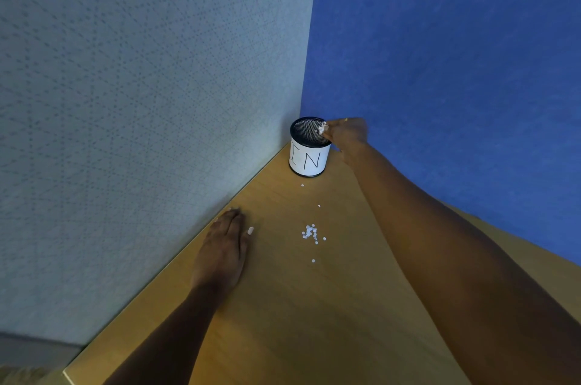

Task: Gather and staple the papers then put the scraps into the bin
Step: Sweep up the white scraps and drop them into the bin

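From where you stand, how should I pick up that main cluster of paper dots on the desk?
Pinch the scrap cluster from above, fingertips closing in from both sides to bunch it. The dots are tiny, flat and loose on the desk, so there's no edge to grip.

Right hand [345, 133] is stretched out to the far corner, poised at the rim of the bin [309, 149], a black mesh cup wrapped in white paper with hand-drawn letters. White scraps [322, 128] sit pinched in its fingers [328, 133] right over the opening. Left hand [224, 246] lies flat, palm down, on the wooden desk [283, 321], near the grey wall panel [141, 101]. A little cluster of white paper dots [310, 233] lies on the desk between the two arms, with a few strays trailing toward the bin. A blue panel [456, 54] rises behind the bin.
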A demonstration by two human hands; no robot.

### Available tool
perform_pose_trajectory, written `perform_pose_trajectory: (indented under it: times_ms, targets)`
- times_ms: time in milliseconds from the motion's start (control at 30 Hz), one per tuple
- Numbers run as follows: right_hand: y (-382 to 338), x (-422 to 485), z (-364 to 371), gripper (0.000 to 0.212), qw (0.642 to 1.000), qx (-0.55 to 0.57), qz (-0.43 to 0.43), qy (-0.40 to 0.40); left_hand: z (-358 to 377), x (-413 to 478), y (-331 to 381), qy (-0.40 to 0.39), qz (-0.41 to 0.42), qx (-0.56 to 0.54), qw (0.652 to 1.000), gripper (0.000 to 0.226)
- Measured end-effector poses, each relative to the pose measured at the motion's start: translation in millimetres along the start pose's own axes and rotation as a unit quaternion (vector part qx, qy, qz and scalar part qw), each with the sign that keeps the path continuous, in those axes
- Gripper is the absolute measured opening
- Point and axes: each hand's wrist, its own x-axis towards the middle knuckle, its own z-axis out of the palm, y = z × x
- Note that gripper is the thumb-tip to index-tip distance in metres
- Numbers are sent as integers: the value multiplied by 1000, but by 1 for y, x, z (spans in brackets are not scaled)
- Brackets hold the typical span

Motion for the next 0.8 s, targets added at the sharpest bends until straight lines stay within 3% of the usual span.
perform_pose_trajectory:
  times_ms: [267, 367, 500, 800]
  targets:
    - [0, 4, 6, 22, 982, -167, -83, 2, 0, 0, -1, -11, -5, -3, 1000, 52]
    - [3, 5, 8, 19, 978, -180, -103, 11, 1, 0, -1, -7, -5, 0, 1000, 55]
    - [4, 4, 9, 14, 977, -166, -136, 18, 1, -1, -3, 1, -2, 5, 1000, 76]
    - [2, -1, 8, 21, 970, -186, -156, 11, 0, 0, 0, 2, -5, 3, 1000, 77]
